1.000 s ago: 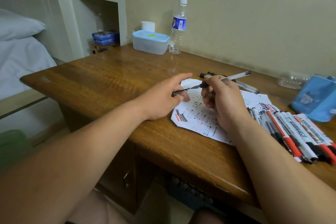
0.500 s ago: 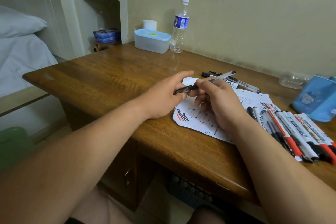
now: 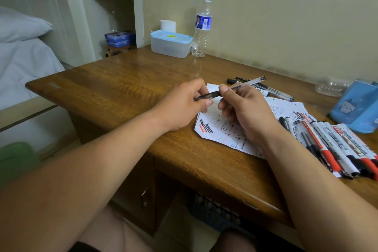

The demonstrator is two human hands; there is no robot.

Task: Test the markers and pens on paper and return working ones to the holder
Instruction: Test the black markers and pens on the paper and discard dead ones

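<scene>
Pen (image 3: 247, 83), nudged leftward above the paper (image 3: 214, 129) in the last second, is pinched at its dark end by the left hand (image 3: 180, 106) and mid-barrel by the right hand (image 3: 245, 112) (apparently being capped, bound for the holder (image 3: 356, 108)).

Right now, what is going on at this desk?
A person holds a clear pen above the scribbled test paper: the right hand grips the barrel, the left hand pinches its dark end, likely the cap. A row of markers lies at the right, near the blue holder.
</scene>
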